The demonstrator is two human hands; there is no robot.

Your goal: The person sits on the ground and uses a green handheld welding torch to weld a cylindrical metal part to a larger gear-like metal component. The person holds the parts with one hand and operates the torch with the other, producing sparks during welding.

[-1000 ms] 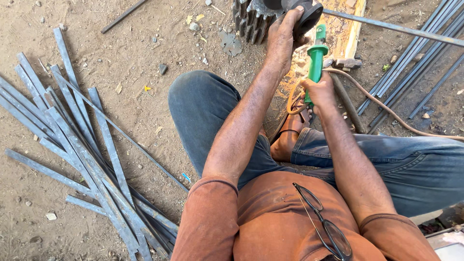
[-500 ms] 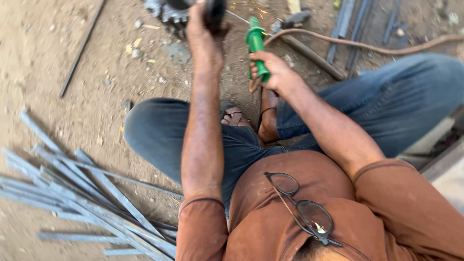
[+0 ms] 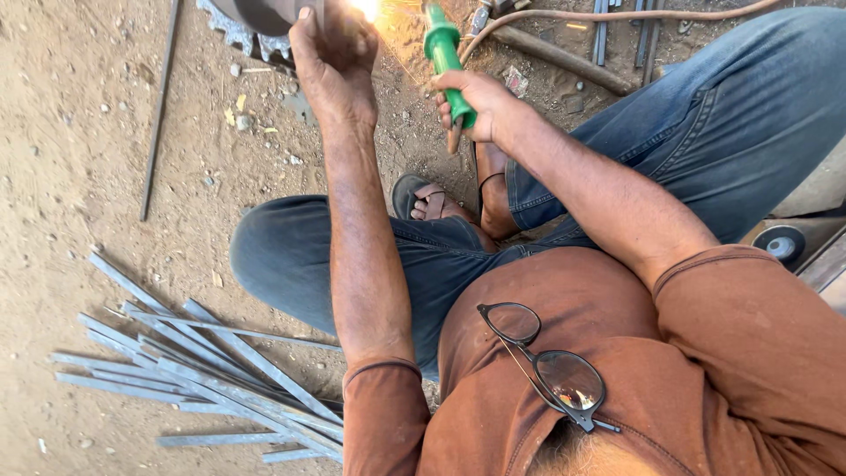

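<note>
My left hand (image 3: 330,57) reaches to the top of the view and grips a dark rounded object (image 3: 264,13), cut off by the frame, beside a toothed metal gear (image 3: 231,33). My right hand (image 3: 476,104) is closed around a green welding electrode holder (image 3: 445,55), tilted up toward a bright spark (image 3: 368,7) at the top edge. I sit on the dirt with bent knees in blue jeans and an orange-brown shirt. A pair of glasses (image 3: 542,363) hangs at the collar.
Several grey flat metal strips (image 3: 189,375) lie piled on the sandy ground at lower left. A thin rod (image 3: 159,110) lies at upper left. A brown cable (image 3: 617,16) and more bars lie at the top right. A sandal (image 3: 432,201) shows between my legs.
The view has swung, so the strips now lie at lower left. A bright spark now flares at the tip of the green holder, near my left hand.
</note>
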